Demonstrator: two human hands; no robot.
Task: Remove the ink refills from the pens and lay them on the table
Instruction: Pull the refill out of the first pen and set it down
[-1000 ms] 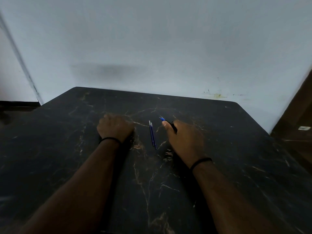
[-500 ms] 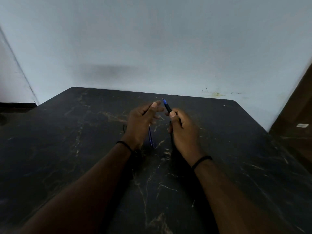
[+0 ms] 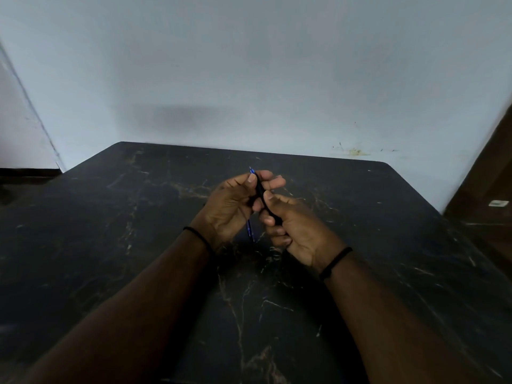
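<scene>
Head view: we grip one pen (image 3: 260,194) with left hand (image 3: 231,207) and right hand (image 3: 297,231); refills (image 3: 250,231) already on table (image 3: 110,245), this pen unopened.

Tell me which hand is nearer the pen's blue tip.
Left. The left hand pinches the pen just below its blue tip; the right hand holds the barrel lower down.

The table (image 3: 360,245) is showing a dark, stone-like top, black with pale tan veins running through it, smooth and giving only a dull sheen. The pen (image 3: 260,191) is looking like matt black plastic, with a glossy blue tip catching the light. The refills (image 3: 250,231) lying below are reading as shiny blue plastic. The wall (image 3: 249,79) behind is looking painted, matt and pale, scuffed and stained near the table's edge.
</scene>
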